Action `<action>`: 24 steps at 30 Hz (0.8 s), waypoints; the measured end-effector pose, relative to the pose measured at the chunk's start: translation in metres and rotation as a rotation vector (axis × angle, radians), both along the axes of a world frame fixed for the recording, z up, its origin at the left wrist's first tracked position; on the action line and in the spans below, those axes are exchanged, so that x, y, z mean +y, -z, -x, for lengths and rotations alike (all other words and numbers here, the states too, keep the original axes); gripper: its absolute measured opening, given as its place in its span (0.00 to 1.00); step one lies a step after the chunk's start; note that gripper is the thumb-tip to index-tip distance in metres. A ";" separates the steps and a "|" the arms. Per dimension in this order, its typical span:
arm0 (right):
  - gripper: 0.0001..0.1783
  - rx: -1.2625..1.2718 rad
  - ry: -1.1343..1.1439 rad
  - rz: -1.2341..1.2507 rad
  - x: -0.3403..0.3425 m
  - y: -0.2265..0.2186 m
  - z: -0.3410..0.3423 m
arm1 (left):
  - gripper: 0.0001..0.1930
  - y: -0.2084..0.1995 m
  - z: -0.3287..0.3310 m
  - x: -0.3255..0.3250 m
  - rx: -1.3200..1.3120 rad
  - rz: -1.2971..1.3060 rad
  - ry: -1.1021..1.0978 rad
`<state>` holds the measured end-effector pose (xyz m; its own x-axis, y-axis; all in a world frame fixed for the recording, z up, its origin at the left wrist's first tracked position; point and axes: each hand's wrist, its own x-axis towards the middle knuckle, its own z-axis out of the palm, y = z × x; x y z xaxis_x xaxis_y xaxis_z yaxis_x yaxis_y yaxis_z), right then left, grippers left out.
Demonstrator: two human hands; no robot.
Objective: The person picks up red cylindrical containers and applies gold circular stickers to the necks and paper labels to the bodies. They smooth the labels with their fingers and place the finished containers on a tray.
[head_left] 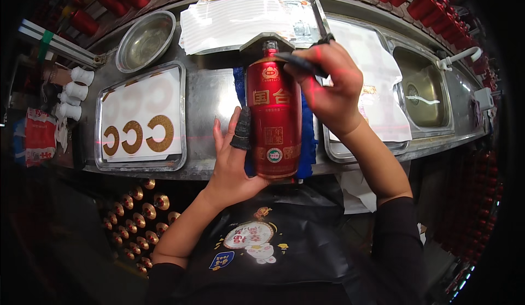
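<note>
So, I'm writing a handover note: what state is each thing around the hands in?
Red bottle: lying down, neck pointing away from the person.
Blue cloth: under the bottle.
Left hand: fingers extended, at the bottle's left side.
Right hand: closed on a black tool.
Left tray: holding a white sheet with gold C-shapes.
Metal bowl: upright, uncovered.
Faucet: on or off, can't tell.

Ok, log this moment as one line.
left hand: against red bottle | right hand: holding dark tool near bottle neck | blue cloth: showing beside bottle | left tray: gold curved pieces
</note>
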<state>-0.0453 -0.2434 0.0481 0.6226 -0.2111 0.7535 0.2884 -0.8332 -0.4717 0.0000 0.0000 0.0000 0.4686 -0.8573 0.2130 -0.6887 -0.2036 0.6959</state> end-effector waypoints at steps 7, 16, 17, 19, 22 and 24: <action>0.09 0.266 -0.035 -0.291 0.082 0.024 0.099 | 0.55 0.008 -0.001 0.000 0.187 0.001 0.006; 0.11 0.268 0.168 -0.528 0.096 0.040 0.129 | 0.60 -0.006 0.014 -0.005 0.140 -0.015 -0.099; 0.10 0.239 0.204 -0.580 0.096 0.046 0.121 | 0.62 -0.007 0.013 -0.007 0.122 0.072 -0.087; 0.09 0.182 0.271 -1.010 0.084 0.047 0.107 | 0.63 -0.006 0.010 -0.009 -0.040 0.081 -0.038; 0.08 0.214 0.172 -0.694 0.082 0.032 0.121 | 0.63 0.001 0.009 -0.005 -0.036 0.076 -0.021; 0.10 0.250 0.118 -0.548 0.085 0.046 0.121 | 0.63 0.004 0.007 -0.002 0.049 0.088 -0.027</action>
